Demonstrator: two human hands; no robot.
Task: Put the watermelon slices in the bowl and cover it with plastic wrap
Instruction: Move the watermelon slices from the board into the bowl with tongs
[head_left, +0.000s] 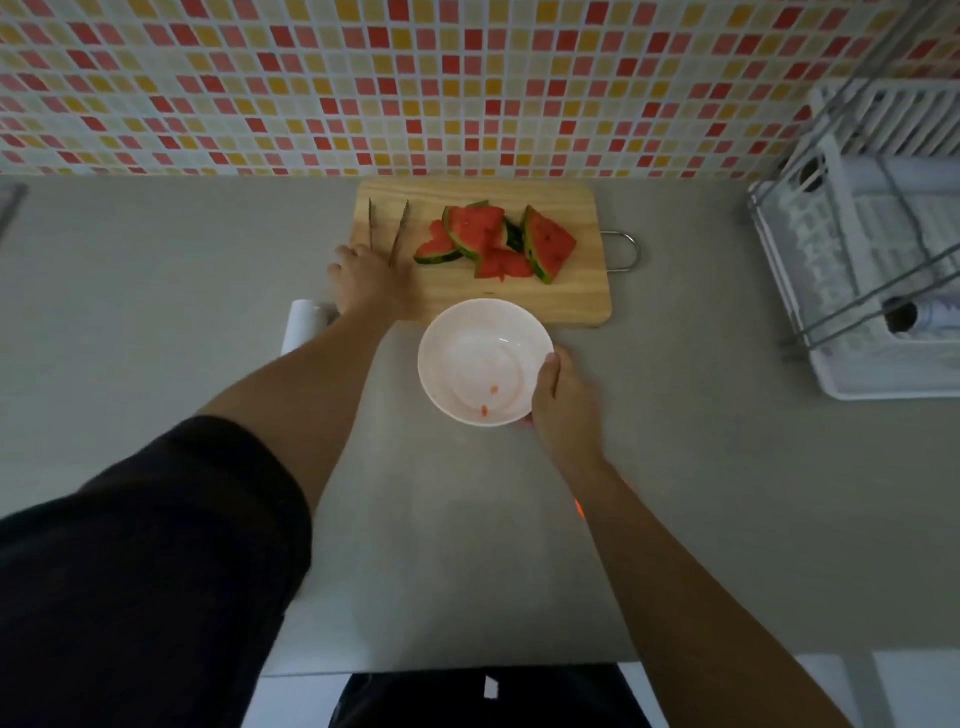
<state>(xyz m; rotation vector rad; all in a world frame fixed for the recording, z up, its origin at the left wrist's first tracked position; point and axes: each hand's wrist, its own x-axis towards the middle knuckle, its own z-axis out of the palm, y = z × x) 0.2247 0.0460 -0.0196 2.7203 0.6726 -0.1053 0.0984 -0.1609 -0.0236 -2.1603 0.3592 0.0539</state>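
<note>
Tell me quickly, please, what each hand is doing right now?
Left hand: resting on the thin metal tongs; grip closure cannot be told.
Right hand: closed on the round white bowl's rim.

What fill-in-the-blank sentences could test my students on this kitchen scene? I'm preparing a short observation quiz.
1. The watermelon slices lie on the wooden ____.
2. The right hand grips the rim of the white ____.
3. The left hand is at the handle end of the metal ____, which lie on the board's left part.
4. The wall behind the counter is covered in small coloured ____.

Missing words: cutting board; bowl; tongs; tiles
</note>
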